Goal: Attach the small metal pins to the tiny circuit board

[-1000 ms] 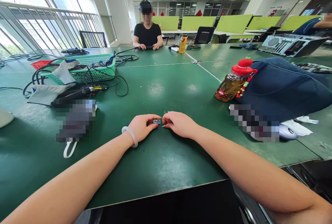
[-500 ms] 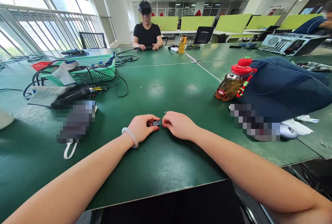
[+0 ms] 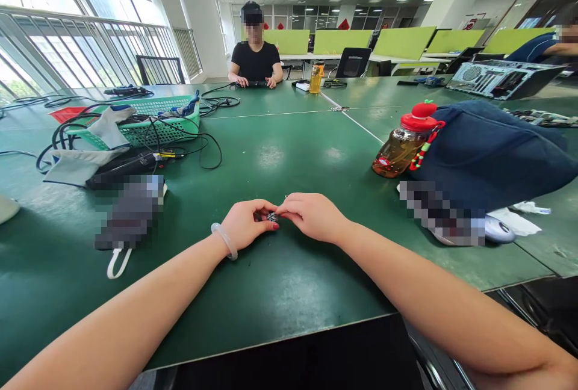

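Observation:
A small dark piece with silvery detail (image 3: 271,217) sits between the thumb and fingers of my left hand (image 3: 241,224), just above the green table (image 3: 280,281). Its exact kind is too small to make out. From the other side, my right hand (image 3: 316,216) has its fingertips pinched together at the piece's right end, against the left fingers. Whatever the right fingers hold is hidden. A pale bracelet (image 3: 224,241) circles my left wrist. Behind the right fingers a tiny bright bit shows, partly covered.
At left lie a green basket (image 3: 158,132) with cables and a dark phone-like item (image 3: 130,212). On the right are a red-lidded bottle (image 3: 397,150), dark blue cloth (image 3: 492,155) and a mouse (image 3: 499,229). A person (image 3: 256,62) sits across; an open computer case (image 3: 501,77) stands far right.
My right hand has moved left, its fingertips closing the gap to the small piece. My left hand keeps its hold, nearly still. The view has shifted slightly.

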### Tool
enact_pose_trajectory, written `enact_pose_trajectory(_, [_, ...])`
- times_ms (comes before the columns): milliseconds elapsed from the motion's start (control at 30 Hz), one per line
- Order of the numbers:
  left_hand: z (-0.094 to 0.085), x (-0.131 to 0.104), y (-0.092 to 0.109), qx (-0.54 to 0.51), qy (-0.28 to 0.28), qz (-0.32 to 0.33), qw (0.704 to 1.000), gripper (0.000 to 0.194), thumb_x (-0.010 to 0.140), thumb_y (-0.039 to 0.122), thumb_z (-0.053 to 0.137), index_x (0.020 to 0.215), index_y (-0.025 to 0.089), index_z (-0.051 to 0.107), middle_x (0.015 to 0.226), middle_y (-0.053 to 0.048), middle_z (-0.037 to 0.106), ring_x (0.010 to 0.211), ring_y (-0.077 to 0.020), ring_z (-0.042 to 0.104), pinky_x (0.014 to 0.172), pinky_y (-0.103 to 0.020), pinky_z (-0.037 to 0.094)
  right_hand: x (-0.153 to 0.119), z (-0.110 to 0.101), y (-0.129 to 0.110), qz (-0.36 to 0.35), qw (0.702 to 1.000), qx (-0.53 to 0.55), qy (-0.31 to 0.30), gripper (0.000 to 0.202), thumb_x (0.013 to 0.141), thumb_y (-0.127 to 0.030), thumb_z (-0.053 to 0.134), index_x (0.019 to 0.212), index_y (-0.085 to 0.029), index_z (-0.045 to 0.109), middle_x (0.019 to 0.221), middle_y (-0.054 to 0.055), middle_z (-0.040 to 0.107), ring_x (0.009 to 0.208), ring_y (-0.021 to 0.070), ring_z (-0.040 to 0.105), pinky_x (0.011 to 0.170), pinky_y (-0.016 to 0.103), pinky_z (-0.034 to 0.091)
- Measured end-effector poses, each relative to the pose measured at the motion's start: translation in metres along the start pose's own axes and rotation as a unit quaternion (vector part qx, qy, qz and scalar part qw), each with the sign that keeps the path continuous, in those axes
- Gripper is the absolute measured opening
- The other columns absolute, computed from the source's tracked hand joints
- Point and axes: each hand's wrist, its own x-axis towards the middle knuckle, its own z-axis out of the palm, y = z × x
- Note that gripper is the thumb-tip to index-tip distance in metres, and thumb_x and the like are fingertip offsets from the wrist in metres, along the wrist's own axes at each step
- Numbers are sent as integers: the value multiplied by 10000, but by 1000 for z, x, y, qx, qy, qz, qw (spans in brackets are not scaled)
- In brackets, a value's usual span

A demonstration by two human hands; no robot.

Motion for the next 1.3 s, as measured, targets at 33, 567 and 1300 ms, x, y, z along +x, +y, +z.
enact_pose_trajectory(33, [0,0,-1,5,2,-4,1000,303,646,349,666,912,203,667,689,16,606,604,-115,499,614,-248,429,0,-2,4,12,1000,9,8,230,870,-211,445,970,-234,650,931,14,641,827,124,575,716,236,409])
enact_pose_trajectory(567, [1,5,-12,11,13,-30,999,323,673,316,627,975,206,658,750,-4,647,657,-135,547,659,-263,447,1,7,8,138,988,-5,-68,47,786,-246,576,781,-203,593,784,-2,576,677,104,502,590,218,337])
enact_pose_trajectory(1300, [-3,2,-3,67,0,-4,998,255,669,347,622,882,217,678,729,14,641,674,-141,552,667,-259,430,2,19,-10,29,992,-126,3,203,910,-241,365,913,-174,556,890,31,572,736,121,549,609,234,353])
